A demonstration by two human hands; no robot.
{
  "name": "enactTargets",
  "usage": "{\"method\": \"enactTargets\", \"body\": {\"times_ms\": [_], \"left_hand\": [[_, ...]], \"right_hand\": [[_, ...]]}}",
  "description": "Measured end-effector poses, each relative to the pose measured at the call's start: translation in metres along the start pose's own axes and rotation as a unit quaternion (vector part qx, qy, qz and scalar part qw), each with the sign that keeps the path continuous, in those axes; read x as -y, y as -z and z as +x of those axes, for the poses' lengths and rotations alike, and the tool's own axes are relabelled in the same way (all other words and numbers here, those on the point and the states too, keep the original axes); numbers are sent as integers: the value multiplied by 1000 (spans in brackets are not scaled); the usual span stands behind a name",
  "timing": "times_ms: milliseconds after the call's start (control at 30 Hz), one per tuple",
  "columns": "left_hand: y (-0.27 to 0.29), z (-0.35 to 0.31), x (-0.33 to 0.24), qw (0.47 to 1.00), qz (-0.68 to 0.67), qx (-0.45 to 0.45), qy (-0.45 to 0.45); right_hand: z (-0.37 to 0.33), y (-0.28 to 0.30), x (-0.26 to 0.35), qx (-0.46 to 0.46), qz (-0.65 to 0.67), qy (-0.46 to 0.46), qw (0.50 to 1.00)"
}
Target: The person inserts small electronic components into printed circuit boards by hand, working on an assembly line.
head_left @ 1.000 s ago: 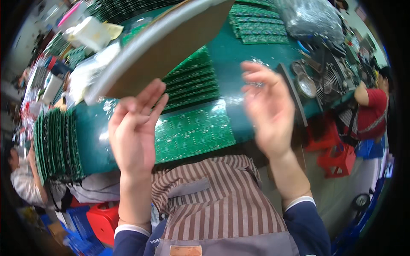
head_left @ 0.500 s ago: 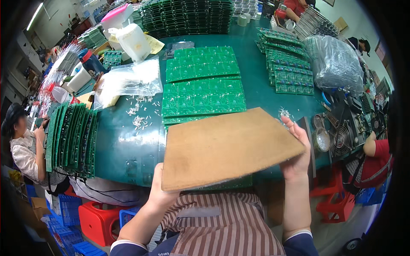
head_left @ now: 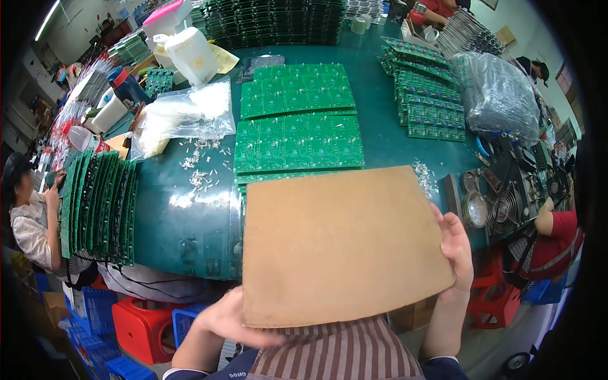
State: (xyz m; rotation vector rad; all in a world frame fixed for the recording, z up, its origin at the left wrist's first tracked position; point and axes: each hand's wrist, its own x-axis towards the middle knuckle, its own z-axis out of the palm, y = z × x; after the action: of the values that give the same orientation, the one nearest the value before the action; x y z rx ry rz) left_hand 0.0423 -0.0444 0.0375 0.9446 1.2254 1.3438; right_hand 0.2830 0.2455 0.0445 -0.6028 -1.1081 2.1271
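A flat brown board [head_left: 345, 247] fills the space in front of my striped apron, its broad plain face turned up toward me. My right hand [head_left: 456, 250] grips its right edge, fingers curled round the side. At the lower left corner, my left hand [head_left: 231, 320] holds the board, with slightly blurred fingers along the bottom edge. Just beyond the board lie stacked green circuit boards [head_left: 297, 142] on the green table; the board covers their near part. Whatever is under the brown board is hidden.
Small white parts [head_left: 202, 180] lie scattered left of the circuit boards, near a clear plastic bag [head_left: 183, 120]. Upright circuit boards [head_left: 101, 206] stand at left. More boards [head_left: 430, 95] and a wrapped bundle [head_left: 497, 98] sit at right. Red stools [head_left: 142, 326] flank me; other people work nearby.
The brown board has come nearer to me and tilted so more of its face shows. My left hand has shifted down round its corner; my right hand has moved lower and outward.
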Motion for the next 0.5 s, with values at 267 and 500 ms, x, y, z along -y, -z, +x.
{"method": "enactTargets", "body": {"times_ms": [267,500], "left_hand": [[31,-59,34,956,-196,-220,2],[89,-70,65,940,-220,-188,-180]], "right_hand": [[-15,-37,-24,72,-2,43,997],[-23,-69,40,204,-190,450,848]]}}
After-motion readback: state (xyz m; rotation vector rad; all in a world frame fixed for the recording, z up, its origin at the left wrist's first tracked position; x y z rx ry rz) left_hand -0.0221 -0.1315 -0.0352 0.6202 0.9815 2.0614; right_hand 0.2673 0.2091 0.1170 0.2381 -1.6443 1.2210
